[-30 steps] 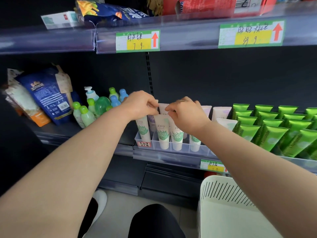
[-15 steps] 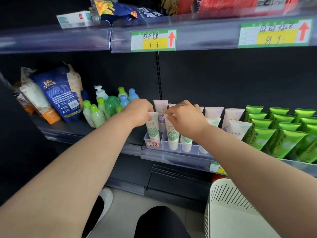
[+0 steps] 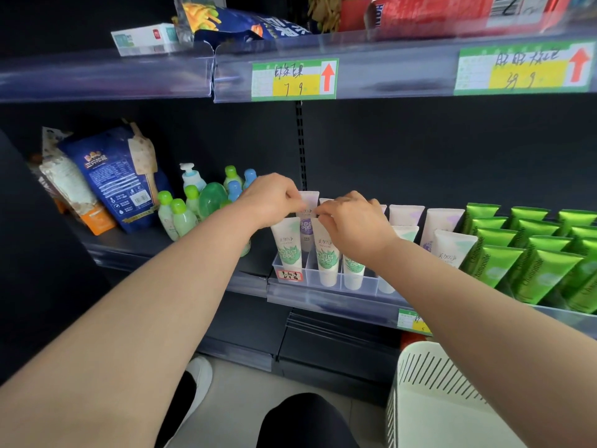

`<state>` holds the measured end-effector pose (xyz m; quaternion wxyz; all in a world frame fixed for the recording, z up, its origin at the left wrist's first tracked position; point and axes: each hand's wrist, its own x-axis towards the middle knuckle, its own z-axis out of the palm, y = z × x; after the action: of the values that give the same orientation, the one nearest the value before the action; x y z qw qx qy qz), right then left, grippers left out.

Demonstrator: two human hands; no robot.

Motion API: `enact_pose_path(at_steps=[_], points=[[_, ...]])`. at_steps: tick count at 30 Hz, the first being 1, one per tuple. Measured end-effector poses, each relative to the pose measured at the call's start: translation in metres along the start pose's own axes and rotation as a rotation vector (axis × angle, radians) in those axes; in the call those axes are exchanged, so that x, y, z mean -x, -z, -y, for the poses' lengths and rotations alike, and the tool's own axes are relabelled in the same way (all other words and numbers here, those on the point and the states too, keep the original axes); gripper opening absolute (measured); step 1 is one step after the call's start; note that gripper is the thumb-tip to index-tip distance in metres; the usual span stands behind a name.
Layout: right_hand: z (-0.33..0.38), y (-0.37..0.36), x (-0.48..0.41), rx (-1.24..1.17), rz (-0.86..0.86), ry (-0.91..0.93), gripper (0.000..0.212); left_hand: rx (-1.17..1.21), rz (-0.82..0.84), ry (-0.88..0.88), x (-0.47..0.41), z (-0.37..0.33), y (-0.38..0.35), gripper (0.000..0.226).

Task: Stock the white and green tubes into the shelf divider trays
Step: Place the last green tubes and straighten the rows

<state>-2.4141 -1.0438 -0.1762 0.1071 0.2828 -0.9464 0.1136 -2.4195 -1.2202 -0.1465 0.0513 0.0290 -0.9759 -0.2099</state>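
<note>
Fingers of the left hand (image 3: 271,198) and right hand (image 3: 352,227) are curled. Their tips meet from either side on the flat crimped end of a white tube (image 3: 306,229), pinching it. This tube stands cap-down in the clear divider tray (image 3: 358,282), just behind the front white-and-green tubes (image 3: 287,247).

Probable faults:
- The tubes look smooth and glossy, so a pinch on the thin crimp may slip.
- The tubes taper to a narrow cap, so a sideways push may lean one across its lane divider.
- The front tray wall is low, so hard downward pressure may tip the front row over it.

Materials: the tubes are soft, wedge-shaped plastic, wide and flat at the crimp. The tray is rigid, transparent and thin-walled. To the right lie metallic green tubes (image 3: 494,263), leaning in rows. A white slotted basket (image 3: 429,379) sits below.
</note>
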Motion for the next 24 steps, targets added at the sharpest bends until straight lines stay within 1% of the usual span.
enact_pose_path(at_steps=[2, 3, 4, 6, 8, 9, 15, 21, 24], points=[[-0.003, 0.001, 0.001, 0.013, -0.013, 0.005, 0.029, -0.025, -0.082, 0.003, -0.014, -0.003, -0.002, 0.016], [-0.006, 0.002, 0.001, 0.020, -0.024, 0.008, 0.028, -0.069, -0.090, 0.007, -0.021, -0.003, -0.004, 0.021], [-0.008, 0.003, 0.001, 0.014, -0.033, 0.008, 0.028, -0.130, -0.072, 0.011, -0.029, -0.004, -0.005, 0.027], [-0.012, 0.006, -0.001, -0.019, -0.035, 0.007, 0.031, -0.227, 0.021, 0.034, -0.040, -0.005, -0.006, 0.035], [-0.015, 0.007, -0.003, -0.047, -0.032, 0.010, 0.031, -0.270, 0.124, 0.047, -0.048, -0.008, -0.010, 0.033], [-0.016, 0.007, -0.004, -0.054, -0.029, 0.012, 0.030, -0.284, 0.146, 0.050, -0.050, -0.009, -0.013, 0.032], [-0.020, 0.002, -0.005, -0.051, 0.008, -0.012, 0.028, -0.305, 0.046, 0.077, -0.053, -0.009, -0.018, 0.030], [-0.016, -0.003, -0.002, -0.051, 0.026, -0.021, 0.028, -0.302, 0.039, 0.107, -0.045, 0.002, -0.014, 0.032], [-0.015, -0.002, 0.001, -0.048, 0.029, -0.017, 0.030, -0.283, 0.053, 0.104, -0.042, 0.002, -0.013, 0.027]])
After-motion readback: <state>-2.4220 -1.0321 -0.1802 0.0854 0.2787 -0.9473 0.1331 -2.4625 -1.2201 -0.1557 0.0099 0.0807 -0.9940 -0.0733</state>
